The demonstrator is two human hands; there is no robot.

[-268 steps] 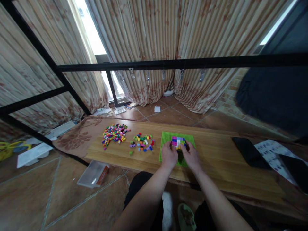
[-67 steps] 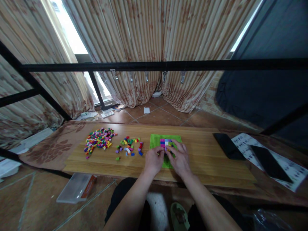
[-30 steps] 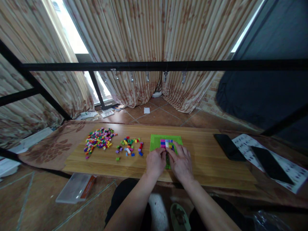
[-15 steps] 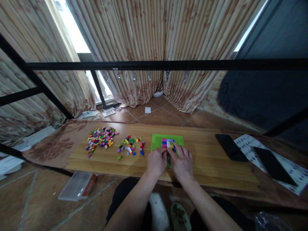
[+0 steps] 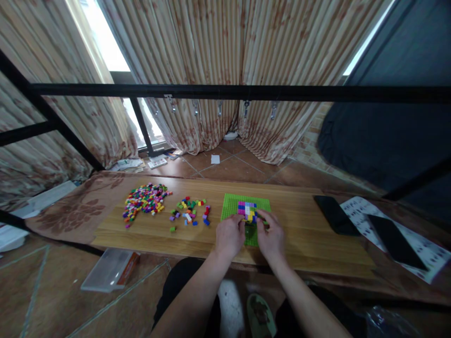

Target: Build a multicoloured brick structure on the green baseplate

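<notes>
A flat patch of joined toy building bricks (image 5: pixel 247 209) in pink, purple, blue, white and yellow lies over the green studded baseplate (image 5: pixel 229 203). My left hand (image 5: pixel 229 235) is closed at the patch's near left corner, its thumb and fingertips against the bricks. On the near right side my right hand (image 5: pixel 272 236) pinches the patch's edge between thumb and fingers. Yellow bricks show between the two hands. My fingers cover the lower corners, and I cannot tell whether the patch is pressed onto the baseplate.
Left of the baseplate are a small group of loose bricks (image 5: pixel 190 212) and a larger pile (image 5: pixel 145 201) on the wooden board (image 5: pixel 299 253). A black phone-like slab (image 5: pixel 334 215) and a printed sheet (image 5: pixel 355 209) lie right. A clear plastic box (image 5: pixel 105 272) stands on the floor.
Both hands had their fingertips together at the patch's near edge; now my right hand has moved to its right side, uncovering yellow bricks. Earlier the view shifted rightward.
</notes>
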